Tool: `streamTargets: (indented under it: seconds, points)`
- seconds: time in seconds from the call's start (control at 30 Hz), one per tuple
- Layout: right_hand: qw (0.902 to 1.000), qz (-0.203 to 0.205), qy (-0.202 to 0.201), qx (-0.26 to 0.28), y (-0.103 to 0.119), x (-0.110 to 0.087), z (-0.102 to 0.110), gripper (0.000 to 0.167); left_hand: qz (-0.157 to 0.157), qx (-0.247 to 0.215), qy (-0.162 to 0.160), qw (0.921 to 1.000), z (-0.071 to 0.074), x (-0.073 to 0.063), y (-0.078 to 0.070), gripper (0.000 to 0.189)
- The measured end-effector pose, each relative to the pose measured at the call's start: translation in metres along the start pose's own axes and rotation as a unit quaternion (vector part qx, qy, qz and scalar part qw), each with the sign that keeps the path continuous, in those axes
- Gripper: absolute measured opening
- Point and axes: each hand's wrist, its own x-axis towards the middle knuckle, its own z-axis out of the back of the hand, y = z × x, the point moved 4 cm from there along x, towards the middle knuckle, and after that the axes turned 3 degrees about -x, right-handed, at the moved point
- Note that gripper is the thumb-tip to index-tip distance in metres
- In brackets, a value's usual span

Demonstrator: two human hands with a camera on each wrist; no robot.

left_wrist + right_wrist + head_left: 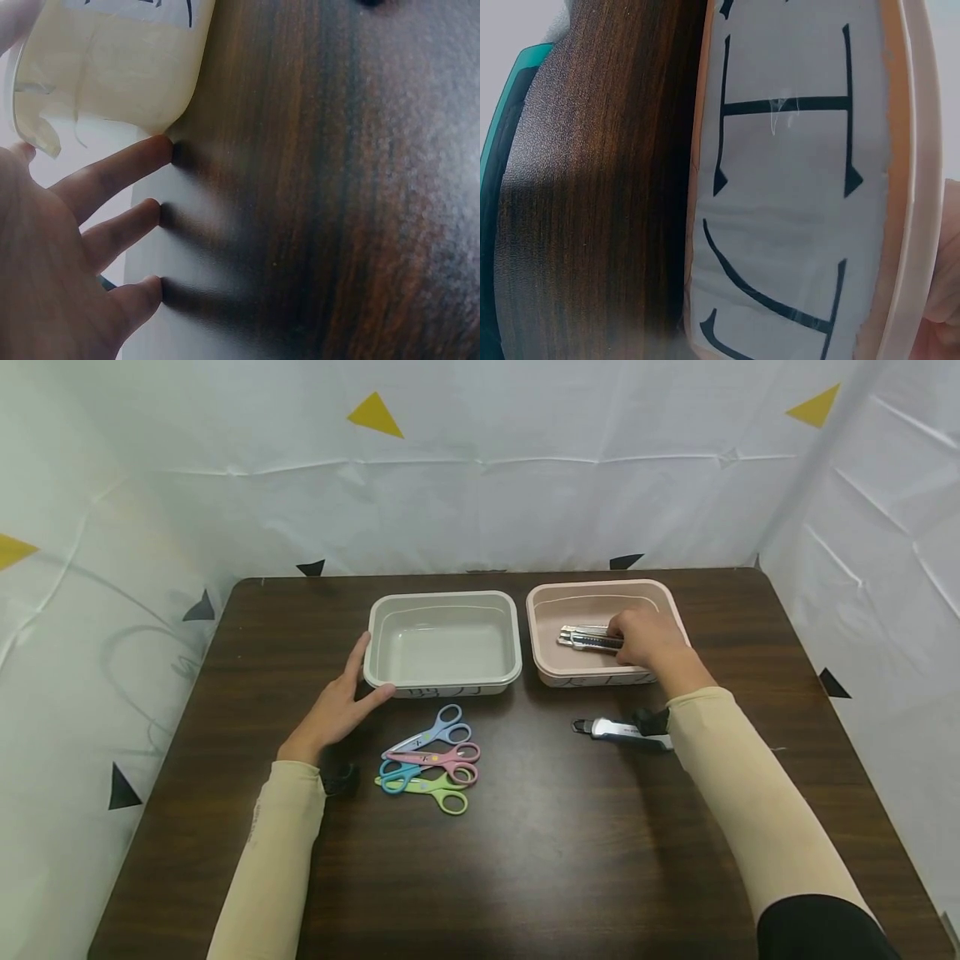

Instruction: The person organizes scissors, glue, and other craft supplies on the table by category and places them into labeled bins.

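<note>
My left hand (330, 714) spreads its fingers around the near left corner of a pale grey-green tray (380, 614), thumb at the front rim. In the left wrist view its fingertips (161, 150) reach down to the table beside the tray's wall. Inside a pink tray (577, 597), my right hand (648, 635) pinches the end of a box cutter (596, 642) with curled fingers. Silver cutters lie close together there and overlap. The right wrist view has the pink tray's labelled side (787, 150) in front, hiding most of the hand.
Several scissors, blue, pink (427, 759) and green (431, 786), lie in a pile before the grey-green tray. Another box cutter (615, 729) rests on the dark table (540, 860), near the right wrist. White sheeting (480, 518) stands behind the table.
</note>
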Motion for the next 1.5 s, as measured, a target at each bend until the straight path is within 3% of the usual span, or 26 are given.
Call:
streamTargets:
  seconds: [0.17,0.33,0.6,0.93,1.5]
  points:
    - [0.9997,-0.005,0.000,0.022,0.001,-0.005,0.003,0.035,-0.001,-0.002,0.002,1.0000,-0.001,0.000,-0.001,0.089]
    - [0.9989,-0.010,-0.013,0.044,0.002,-0.010,0.007,0.027,-0.001,-0.002,0.003,1.0000,-0.001,0.001,-0.001,0.089]
    - [0.9971,-0.046,-0.042,0.044,0.003,-0.018,0.014,0.026,0.006,-0.002,0.003,1.0000,0.001,-0.001,-0.004,0.088]
    - [0.9937,-0.057,-0.085,0.045,0.002,-0.023,0.017,0.026,0.008,-0.002,0.000,1.0000,0.000,-0.002,-0.005,0.088]
    - [0.9844,-0.045,-0.150,0.079,0.014,-0.051,0.034,0.030,0.006,-0.002,0.000,1.0000,-0.003,0.001,-0.002,0.088]
